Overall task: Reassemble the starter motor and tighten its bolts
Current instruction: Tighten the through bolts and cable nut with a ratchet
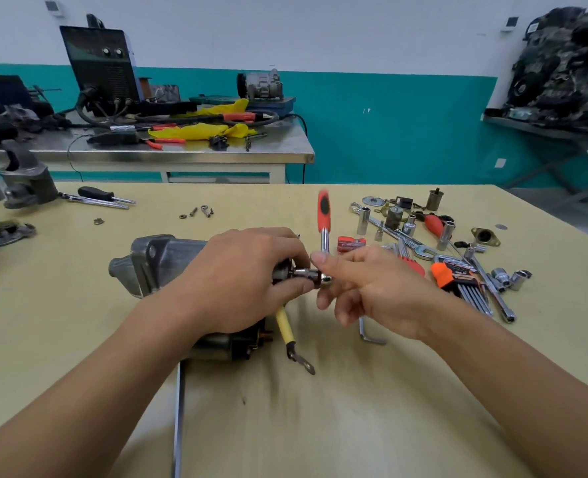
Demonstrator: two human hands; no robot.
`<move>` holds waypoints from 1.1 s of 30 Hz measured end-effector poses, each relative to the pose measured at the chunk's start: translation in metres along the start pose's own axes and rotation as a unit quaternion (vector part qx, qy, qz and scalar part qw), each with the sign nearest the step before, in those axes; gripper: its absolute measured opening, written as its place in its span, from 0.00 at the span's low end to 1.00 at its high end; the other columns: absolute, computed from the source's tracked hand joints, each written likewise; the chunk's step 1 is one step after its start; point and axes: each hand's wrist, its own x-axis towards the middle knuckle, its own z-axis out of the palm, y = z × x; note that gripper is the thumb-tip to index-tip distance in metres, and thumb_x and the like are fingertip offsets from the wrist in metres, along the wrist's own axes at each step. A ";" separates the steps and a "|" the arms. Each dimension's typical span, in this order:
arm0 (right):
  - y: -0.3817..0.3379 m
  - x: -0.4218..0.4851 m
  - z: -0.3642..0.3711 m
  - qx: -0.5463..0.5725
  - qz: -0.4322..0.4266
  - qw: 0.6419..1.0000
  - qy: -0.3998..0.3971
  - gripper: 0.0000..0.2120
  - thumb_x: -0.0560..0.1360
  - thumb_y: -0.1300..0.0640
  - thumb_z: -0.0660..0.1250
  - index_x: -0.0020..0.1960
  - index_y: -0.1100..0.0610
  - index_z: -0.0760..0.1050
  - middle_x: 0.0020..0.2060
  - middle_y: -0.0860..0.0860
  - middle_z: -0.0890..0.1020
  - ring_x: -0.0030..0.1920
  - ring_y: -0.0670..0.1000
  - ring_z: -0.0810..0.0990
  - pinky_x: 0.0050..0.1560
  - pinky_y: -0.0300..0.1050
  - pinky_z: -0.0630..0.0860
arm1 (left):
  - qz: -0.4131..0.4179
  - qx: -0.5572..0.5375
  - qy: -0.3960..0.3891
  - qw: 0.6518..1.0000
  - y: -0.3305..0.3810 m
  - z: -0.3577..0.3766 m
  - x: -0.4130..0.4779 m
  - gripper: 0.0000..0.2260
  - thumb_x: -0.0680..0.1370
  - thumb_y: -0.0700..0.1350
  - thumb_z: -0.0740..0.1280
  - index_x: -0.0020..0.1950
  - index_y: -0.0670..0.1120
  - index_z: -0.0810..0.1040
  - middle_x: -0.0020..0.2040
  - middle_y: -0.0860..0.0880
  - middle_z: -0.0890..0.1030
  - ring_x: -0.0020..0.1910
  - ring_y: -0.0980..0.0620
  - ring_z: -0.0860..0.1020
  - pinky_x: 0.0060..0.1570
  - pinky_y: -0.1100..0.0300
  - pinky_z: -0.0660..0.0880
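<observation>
The starter motor (161,263) lay on the surface (320,408), the left hand (237,281) with its grip curled round the motor's rear end. The right hand (378,298) pinched the ratchet (324,215) at its head, with the socket (306,272) against the motor. This looked like the tightening step. The next move would call for swinging the handle while the motor is steadied.

We find no text, brand or number we can read anywhere in view. The orange and black hex key holder (453,274) on the worktop (320,408) carries pale print on its black band, too small and blurred for us to make out. The small red case (351,243) shows faint pale marks, equally illegible to us.
</observation>
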 end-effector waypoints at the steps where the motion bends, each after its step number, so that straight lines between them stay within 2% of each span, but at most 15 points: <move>1: 0.000 0.001 0.002 0.038 0.029 0.999 -0.012 0.24 0.67 0.40 0.71 0.49 0.61 0.80 0.34 0.56 0.84 0.23 0.49 0.77 0.28 0.39 0.73 | -0.001 0.001 0.001 1.000 0.000 0.000 0.000 0.13 0.78 0.61 0.63 0.56 0.57 0.80 0.54 0.60 0.79 0.48 0.58 0.75 0.48 0.53 0.75; 3: 0.002 0.001 0.000 0.044 0.015 0.999 -0.020 0.23 0.66 0.42 0.72 0.48 0.60 0.81 0.34 0.56 0.84 0.25 0.49 0.78 0.29 0.39 0.73 | 0.000 -0.005 0.002 1.000 -0.001 0.000 0.000 0.11 0.78 0.60 0.63 0.55 0.57 0.79 0.53 0.59 0.79 0.48 0.57 0.75 0.47 0.52 0.75; 5: 0.002 0.001 -0.004 -0.036 -0.074 0.997 0.000 0.16 0.65 0.44 0.74 0.46 0.55 0.85 0.37 0.53 0.86 0.29 0.52 0.82 0.32 0.41 0.77 | 0.007 -0.007 0.000 1.000 -0.001 0.001 0.001 0.13 0.79 0.60 0.61 0.55 0.56 0.80 0.52 0.59 0.78 0.48 0.56 0.76 0.47 0.50 0.76; 7: 0.001 -0.001 -0.008 -0.136 -0.194 0.971 0.024 0.10 0.68 0.53 0.78 0.49 0.51 0.86 0.41 0.51 0.87 0.35 0.61 0.83 0.37 0.49 0.83 | 0.006 -0.007 -0.001 1.000 0.000 0.000 0.001 0.15 0.79 0.61 0.60 0.55 0.56 0.81 0.53 0.59 0.79 0.49 0.55 0.77 0.47 0.49 0.76; 9: 0.005 -0.002 -0.009 -0.188 -0.253 0.948 0.040 0.14 0.69 0.62 0.79 0.51 0.48 0.85 0.42 0.48 0.87 0.37 0.66 0.82 0.41 0.58 0.83 | -0.001 -0.003 0.002 1.000 -0.001 0.001 0.001 0.14 0.80 0.61 0.60 0.55 0.56 0.81 0.53 0.58 0.79 0.48 0.56 0.76 0.47 0.49 0.75; 12: 0.006 -0.002 -0.006 -0.127 -0.198 0.972 0.031 0.07 0.68 0.50 0.78 0.46 0.46 0.84 0.39 0.49 0.87 0.33 0.56 0.84 0.38 0.48 0.82 | 0.000 0.006 0.003 1.000 -0.001 0.002 0.000 0.13 0.79 0.61 0.61 0.55 0.56 0.80 0.53 0.59 0.79 0.48 0.57 0.76 0.47 0.51 0.76; 14: 0.006 0.000 -0.001 -0.056 -0.099 0.993 0.012 0.18 0.66 0.40 0.73 0.45 0.53 0.83 0.37 0.53 0.86 0.28 0.52 0.82 0.31 0.41 0.77 | -0.002 0.002 0.008 1.000 -0.001 0.001 -0.001 0.12 0.78 0.61 0.63 0.54 0.57 0.79 0.51 0.59 0.78 0.47 0.57 0.75 0.46 0.52 0.76; 17: 0.006 0.004 0.003 0.065 0.008 0.998 -0.016 0.23 0.65 0.38 0.73 0.44 0.58 0.82 0.33 0.57 0.84 0.23 0.50 0.77 0.26 0.39 0.73 | 0.005 0.010 0.004 1.000 -0.001 0.001 0.000 0.12 0.79 0.60 0.62 0.54 0.56 0.79 0.51 0.59 0.78 0.47 0.57 0.75 0.47 0.51 0.75; 21: 0.006 0.003 -0.006 -0.076 -0.152 0.985 0.004 0.12 0.66 0.44 0.76 0.45 0.50 0.86 0.37 0.52 0.86 0.31 0.53 0.83 0.34 0.42 0.79 | 0.016 0.023 -0.014 1.000 -0.002 0.001 0.001 0.14 0.81 0.60 0.58 0.56 0.56 0.80 0.52 0.58 0.78 0.50 0.56 0.75 0.48 0.50 0.74; 24: 0.008 0.001 -0.007 -0.120 -0.239 0.963 0.016 0.11 0.68 0.56 0.80 0.50 0.48 0.86 0.40 0.48 0.86 0.38 0.65 0.83 0.41 0.57 0.83 | 0.014 0.035 -0.018 0.999 -0.002 0.001 0.001 0.16 0.81 0.60 0.56 0.57 0.55 0.80 0.53 0.58 0.78 0.51 0.56 0.75 0.49 0.51 0.74; 25: 0.009 0.001 -0.008 -0.133 -0.238 0.962 0.024 0.10 0.69 0.56 0.79 0.49 0.48 0.86 0.40 0.48 0.87 0.36 0.62 0.83 0.39 0.53 0.83 | 0.014 0.035 -0.017 0.999 -0.002 0.001 0.001 0.17 0.81 0.61 0.55 0.57 0.55 0.80 0.53 0.59 0.78 0.51 0.56 0.75 0.49 0.51 0.73; 27: 0.006 0.001 -0.004 -0.115 -0.191 0.974 0.029 0.08 0.68 0.45 0.77 0.45 0.47 0.86 0.37 0.49 0.87 0.30 0.53 0.83 0.34 0.40 0.79 | 0.013 0.026 -0.014 0.999 -0.001 0.001 0.001 0.18 0.79 0.61 0.56 0.56 0.55 0.80 0.54 0.59 0.78 0.50 0.57 0.75 0.48 0.52 0.74; 29: 0.005 0.003 0.002 -0.021 -0.076 0.997 0.017 0.20 0.65 0.37 0.73 0.43 0.53 0.84 0.35 0.53 0.86 0.26 0.50 0.80 0.29 0.40 0.75 | 0.009 0.025 -0.012 1.000 -0.002 0.001 0.001 0.16 0.78 0.62 0.59 0.56 0.56 0.79 0.55 0.60 0.78 0.50 0.57 0.75 0.49 0.54 0.74; 31: 0.006 0.005 0.007 0.063 0.021 0.998 0.001 0.24 0.66 0.37 0.72 0.44 0.58 0.83 0.33 0.56 0.84 0.24 0.50 0.76 0.26 0.40 0.72 | 0.007 0.019 -0.006 1.000 -0.003 0.001 0.000 0.12 0.78 0.61 0.62 0.56 0.57 0.78 0.55 0.60 0.77 0.50 0.58 0.75 0.49 0.54 0.73; 33: 0.007 0.005 0.006 0.070 0.032 0.997 -0.004 0.22 0.66 0.38 0.72 0.42 0.57 0.83 0.33 0.56 0.83 0.24 0.50 0.76 0.25 0.39 0.73 | 0.010 0.013 -0.001 1.000 -0.003 0.001 0.000 0.11 0.79 0.60 0.62 0.55 0.57 0.77 0.53 0.60 0.78 0.49 0.57 0.75 0.49 0.53 0.74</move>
